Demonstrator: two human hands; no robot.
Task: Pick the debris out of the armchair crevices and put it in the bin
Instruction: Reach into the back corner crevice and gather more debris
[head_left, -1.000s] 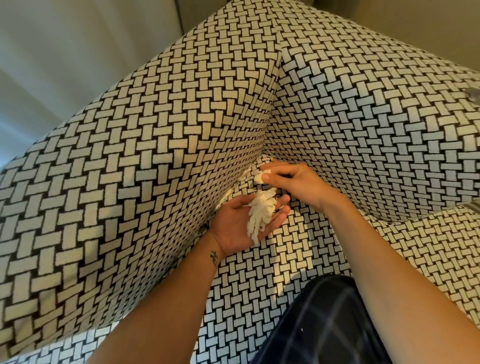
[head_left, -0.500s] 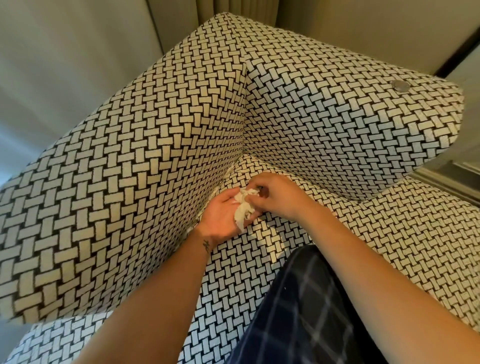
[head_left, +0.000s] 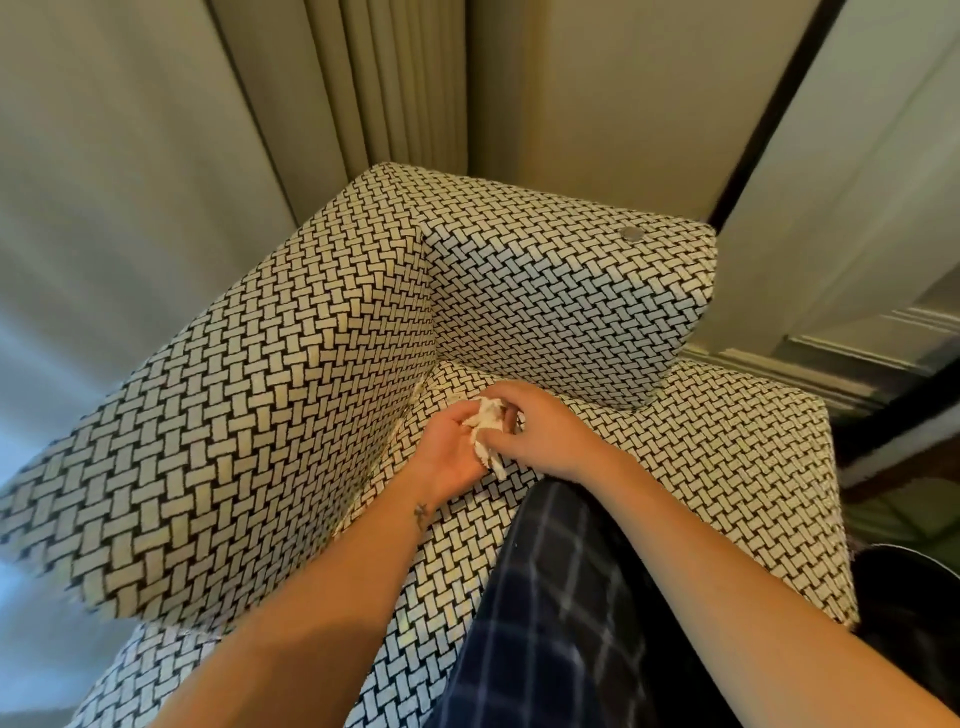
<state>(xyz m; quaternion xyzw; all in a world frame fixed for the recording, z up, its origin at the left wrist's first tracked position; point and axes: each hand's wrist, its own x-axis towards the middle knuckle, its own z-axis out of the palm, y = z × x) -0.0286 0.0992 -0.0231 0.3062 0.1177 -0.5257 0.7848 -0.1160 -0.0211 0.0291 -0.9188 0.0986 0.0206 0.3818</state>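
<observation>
Black-and-white woven fabric covers the armchair (head_left: 291, 395), whose back and arm meet at a corner crevice (head_left: 415, 410). White crumpled paper debris (head_left: 485, 428) lies between my two hands just over the seat near that corner. My left hand (head_left: 449, 449) is palm up and cups the debris from below. From the right, my right hand (head_left: 540, 434) pinches the top of the wad with curled fingers. No bin shows in the head view.
A small round grey disc (head_left: 632, 234) lies on top of the armchair arm. My knee in dark plaid trousers (head_left: 545, 613) rests on the seat. Curtains (head_left: 384, 78) and a wall stand behind the chair; a dark object (head_left: 914, 597) sits on the floor at right.
Both hands have drawn together around the paper debris and pulled slightly away from the corner crevice. The view has backed off and risen, so more of the chair and the room shows.
</observation>
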